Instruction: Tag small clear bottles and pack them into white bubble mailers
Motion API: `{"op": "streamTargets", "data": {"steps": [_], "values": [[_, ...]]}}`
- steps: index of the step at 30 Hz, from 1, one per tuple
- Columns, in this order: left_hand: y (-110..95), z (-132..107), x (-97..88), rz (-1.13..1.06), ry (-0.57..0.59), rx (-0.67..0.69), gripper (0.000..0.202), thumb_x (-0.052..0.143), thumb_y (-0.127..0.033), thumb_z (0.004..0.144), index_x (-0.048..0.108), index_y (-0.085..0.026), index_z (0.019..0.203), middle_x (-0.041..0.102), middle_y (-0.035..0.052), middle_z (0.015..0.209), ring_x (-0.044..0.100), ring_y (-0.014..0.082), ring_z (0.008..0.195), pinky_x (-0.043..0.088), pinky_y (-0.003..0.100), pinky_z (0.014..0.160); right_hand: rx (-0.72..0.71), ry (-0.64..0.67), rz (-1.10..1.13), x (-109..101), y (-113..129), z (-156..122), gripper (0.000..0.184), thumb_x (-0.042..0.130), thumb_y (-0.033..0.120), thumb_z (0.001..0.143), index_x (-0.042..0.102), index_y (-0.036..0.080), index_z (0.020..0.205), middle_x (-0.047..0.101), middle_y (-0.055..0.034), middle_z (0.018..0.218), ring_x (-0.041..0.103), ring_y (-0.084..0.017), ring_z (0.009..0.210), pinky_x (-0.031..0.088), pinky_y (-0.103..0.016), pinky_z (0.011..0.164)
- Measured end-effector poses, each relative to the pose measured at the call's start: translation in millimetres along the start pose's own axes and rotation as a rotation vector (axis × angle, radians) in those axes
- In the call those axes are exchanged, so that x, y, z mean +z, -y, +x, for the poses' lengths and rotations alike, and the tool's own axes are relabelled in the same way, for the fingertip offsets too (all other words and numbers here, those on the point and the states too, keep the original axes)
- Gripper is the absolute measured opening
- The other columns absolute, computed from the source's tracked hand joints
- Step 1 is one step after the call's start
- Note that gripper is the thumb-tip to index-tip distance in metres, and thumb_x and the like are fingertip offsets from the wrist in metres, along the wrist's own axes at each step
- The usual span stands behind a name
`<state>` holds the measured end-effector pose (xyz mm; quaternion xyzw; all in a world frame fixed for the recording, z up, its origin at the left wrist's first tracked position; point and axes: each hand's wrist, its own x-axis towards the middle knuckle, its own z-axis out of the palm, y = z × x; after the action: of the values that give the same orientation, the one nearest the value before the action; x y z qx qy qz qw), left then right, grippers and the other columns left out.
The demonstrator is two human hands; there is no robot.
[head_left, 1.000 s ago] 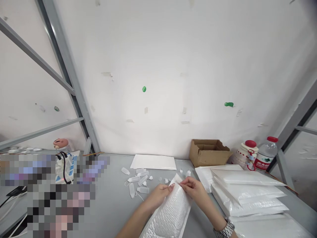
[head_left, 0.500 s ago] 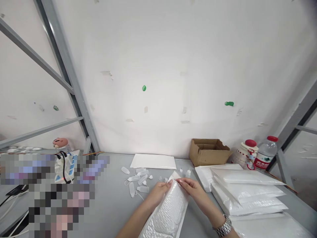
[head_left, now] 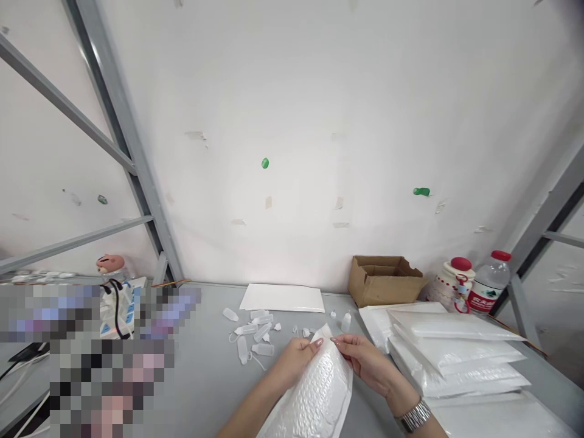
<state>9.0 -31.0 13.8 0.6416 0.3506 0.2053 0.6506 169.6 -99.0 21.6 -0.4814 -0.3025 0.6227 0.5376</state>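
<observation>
A white bubble mailer [head_left: 317, 392] slants up from the bottom edge of the head view, its narrow end pointing away from me. My left hand [head_left: 296, 359] pinches its left edge near that far end. On the opposite edge, my right hand [head_left: 362, 359] grips the mailer between thumb and fingers; a metal watch [head_left: 415, 415] is on that wrist. Several small translucent squeeze bottles [head_left: 262, 331] lie loose left of the mailer. Another small bottle [head_left: 346, 321] stands upright beyond my right hand, near a few little caps [head_left: 306, 333].
A pile of white bubble mailers [head_left: 460, 353] lies at the right. Behind it are a cardboard box [head_left: 387, 289], a white jar with a red lid [head_left: 449, 280] and a water bottle [head_left: 490, 283]. A flat white sheet [head_left: 283, 298] rests by the wall. A power strip [head_left: 121, 310] stands left.
Both hands and the mailer's far end have moved slightly toward me. My right hand has shifted a little right, and the mailer's surface appears turned somewhat. The loose bottles have stayed put.
</observation>
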Motion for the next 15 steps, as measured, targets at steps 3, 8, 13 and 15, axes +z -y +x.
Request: {"op": "streamTargets", "data": {"steps": [3,8,13,15], "values": [[-0.9,-0.5,-2.5,-0.065,0.016,0.002,0.056,0.054,-0.072,0.057,0.043,-0.017,0.048,0.031,-0.006,0.048,0.025,0.0072,0.048,0.019,0.025,0.051,-0.011,0.032,0.006,-2.2,-0.1,0.1,0.019,0.076,0.032,0.059,0.068,0.016,0.067,0.067,-0.0021,0.067,0.061,-0.012,0.065,0.047,-0.022,0.067],[-9.5,-8.9,-13.2,-0.249,0.114,-0.095,0.049,0.061,-0.062,0.061,0.061,-0.012,0.061,0.053,0.0,0.057,0.046,0.012,0.056,0.035,0.027,0.062,-0.034,0.017,-0.007,2.7,-0.9,1.0,0.024,0.079,0.032,0.055,0.069,0.014,0.068,0.068,-0.0038,0.068,0.062,-0.015,0.068,0.047,-0.025,0.069],[-18.2,-17.8,-26.7,-0.198,0.361,-0.169,0.038,0.078,-0.036,0.053,0.067,-0.014,0.082,0.065,0.0046,0.079,0.058,0.0176,0.073,0.042,0.029,0.072,-0.039,-0.022,0.017,6.6,-2.0,2.8,0.024,0.078,0.032,0.055,0.069,0.013,0.066,0.068,-0.0045,0.067,0.061,-0.014,0.064,0.046,-0.024,0.064],[-17.5,-18.0,-28.8,-0.153,0.375,-0.174,0.039,0.079,-0.032,0.051,0.068,-0.015,0.084,0.066,0.0049,0.082,0.059,0.0188,0.076,0.043,0.03,0.073,-0.051,-0.052,0.019,4.7,-2.1,4.2,0.023,0.077,0.033,0.056,0.07,0.014,0.067,0.068,-0.0046,0.069,0.06,-0.014,0.065,0.047,-0.024,0.064]]}}
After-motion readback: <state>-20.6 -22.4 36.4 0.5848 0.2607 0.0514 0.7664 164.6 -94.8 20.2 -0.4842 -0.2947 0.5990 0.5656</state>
